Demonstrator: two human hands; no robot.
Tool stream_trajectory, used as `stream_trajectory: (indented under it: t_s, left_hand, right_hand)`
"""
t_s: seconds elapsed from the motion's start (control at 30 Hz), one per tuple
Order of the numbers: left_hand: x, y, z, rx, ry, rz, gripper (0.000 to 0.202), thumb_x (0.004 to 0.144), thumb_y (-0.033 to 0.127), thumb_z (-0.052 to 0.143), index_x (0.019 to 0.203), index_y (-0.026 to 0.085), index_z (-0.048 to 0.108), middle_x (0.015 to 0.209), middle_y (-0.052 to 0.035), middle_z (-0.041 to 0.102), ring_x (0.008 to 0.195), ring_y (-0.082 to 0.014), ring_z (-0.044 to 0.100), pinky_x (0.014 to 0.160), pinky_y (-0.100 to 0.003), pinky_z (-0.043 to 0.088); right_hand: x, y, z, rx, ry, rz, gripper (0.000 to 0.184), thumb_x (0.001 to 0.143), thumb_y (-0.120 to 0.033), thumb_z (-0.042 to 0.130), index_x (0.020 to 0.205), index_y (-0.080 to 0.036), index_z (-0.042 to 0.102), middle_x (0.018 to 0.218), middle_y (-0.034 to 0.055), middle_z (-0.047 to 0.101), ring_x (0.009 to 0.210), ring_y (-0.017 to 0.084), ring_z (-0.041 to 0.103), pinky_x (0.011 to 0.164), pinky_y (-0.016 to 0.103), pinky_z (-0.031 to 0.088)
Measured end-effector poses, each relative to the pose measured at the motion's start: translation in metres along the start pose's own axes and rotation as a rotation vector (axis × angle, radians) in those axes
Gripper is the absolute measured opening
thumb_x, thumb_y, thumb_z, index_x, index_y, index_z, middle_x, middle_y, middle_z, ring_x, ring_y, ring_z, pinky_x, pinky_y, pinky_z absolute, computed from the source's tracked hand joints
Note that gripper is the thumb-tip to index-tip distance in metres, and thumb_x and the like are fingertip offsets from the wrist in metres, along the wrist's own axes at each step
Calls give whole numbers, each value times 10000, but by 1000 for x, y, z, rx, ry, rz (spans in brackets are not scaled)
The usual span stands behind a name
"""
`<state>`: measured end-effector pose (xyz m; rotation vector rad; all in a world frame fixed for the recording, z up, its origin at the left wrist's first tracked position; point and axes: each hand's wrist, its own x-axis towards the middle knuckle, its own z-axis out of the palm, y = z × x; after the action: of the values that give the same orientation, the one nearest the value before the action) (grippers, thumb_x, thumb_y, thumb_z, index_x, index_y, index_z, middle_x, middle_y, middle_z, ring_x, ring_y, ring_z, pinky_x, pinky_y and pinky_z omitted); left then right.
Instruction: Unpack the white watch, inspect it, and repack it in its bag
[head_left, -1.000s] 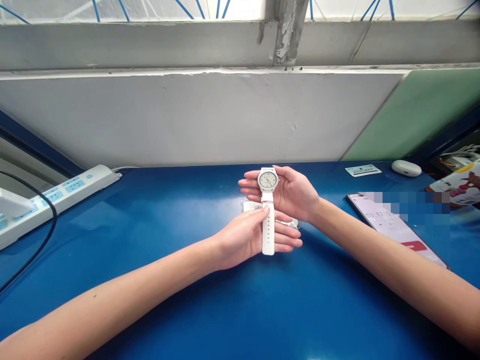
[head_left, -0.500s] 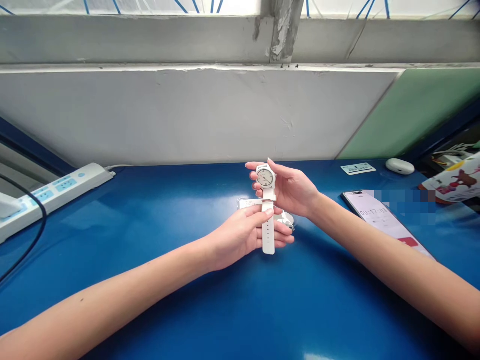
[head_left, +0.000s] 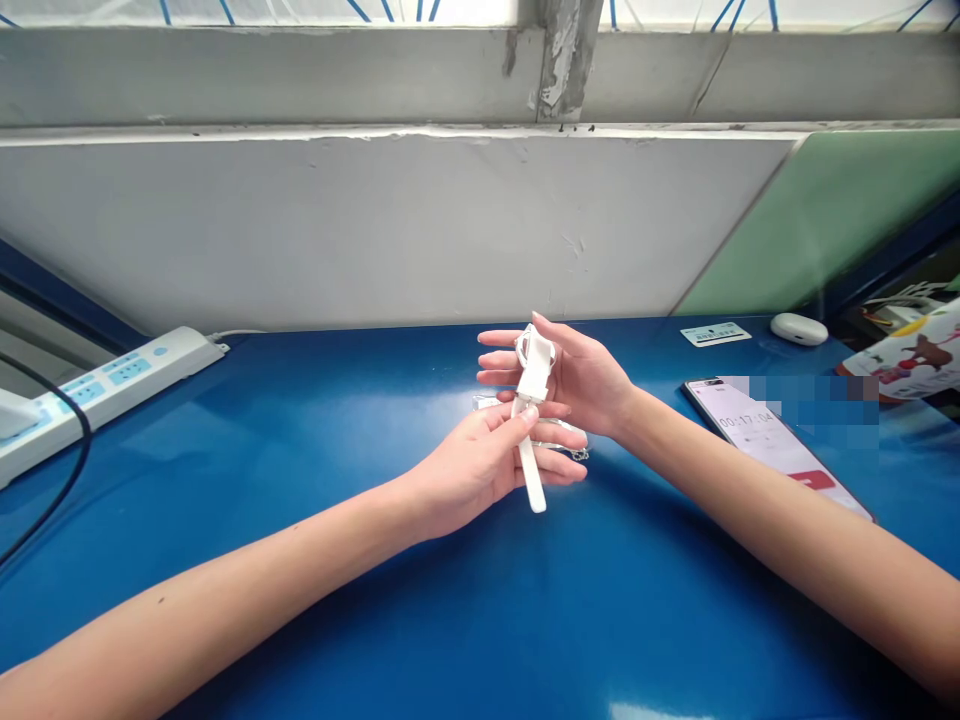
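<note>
A white wristwatch [head_left: 534, 372] is above the table, its dial turned away from view and the back of its strap facing me. My left hand [head_left: 484, 455] pinches the strap between thumb and fingers, and one strap end hangs below. My right hand [head_left: 581, 375] is open behind the watch, fingers stretched out to the left; whether its palm touches the case, I cannot tell. Beneath the hands, partly hidden, lie a small white item [head_left: 486, 402] in clear wrap and a silvery thing with a chain [head_left: 579, 453].
On the blue table [head_left: 300, 620] a white power strip [head_left: 112, 385] and black cable [head_left: 75, 470] lie at left. To the right are a phone [head_left: 780, 445] running a timer, a card [head_left: 715, 335], a white earbud case [head_left: 799, 329] and a printed bag [head_left: 907, 355]. A wall stands behind.
The watch has turned over, so its dial no longer faces me. My right hand's fingers have straightened and let go of the case, while my left hand keeps the strap.
</note>
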<state>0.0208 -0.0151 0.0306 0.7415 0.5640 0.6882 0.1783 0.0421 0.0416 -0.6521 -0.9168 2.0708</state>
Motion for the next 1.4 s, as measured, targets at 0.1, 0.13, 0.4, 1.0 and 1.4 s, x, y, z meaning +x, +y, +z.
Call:
stream_trajectory:
  t_s: [0.1,0.13,0.4,1.0,1.4]
  left_hand:
    - [2,-1,-3,-7,-20,28,274,967,307,613,1127,89,655,992,-149,739,796,-209,730,824,-368,566]
    - [2,-2,-4,4,-21,29,259,975,293,599,1114,85,665,980,-148,742,806,-211,733,825,-364,568]
    - [0,-3,-5,43,-26,-26,240,1004,260,538,1079,85,684,1004,-155,749,874,-236,745,863,-382,561]
    - [-2,-13,-12,81,-144,-123,269,1004,265,523,1191,107,634,1141,-207,708,1016,-284,719,985,-461,482]
    - [-1,-12,-11,-35,-134,-134,243,950,178,599,1147,56,672,1177,-233,696,1056,-289,707,991,-439,492]
  right_hand:
    - [0,1,-3,-41,-96,-38,311,962,-320,513,1169,-165,685,1048,83,775,1078,213,689,979,355,519]
    - [0,2,-4,-62,-122,-49,292,949,-269,535,1181,-167,681,1066,78,773,1106,211,677,1000,357,505]
    - [0,4,-6,-204,-167,-66,311,861,-223,712,1171,-205,694,1071,42,775,1064,192,690,1030,363,482]
    - [6,5,-8,-64,-87,8,256,926,-123,500,1106,-129,683,987,95,780,946,199,741,925,336,569]
    - [5,1,0,12,-75,75,653,1021,-516,205,1108,-75,679,973,153,761,941,250,723,925,384,534]
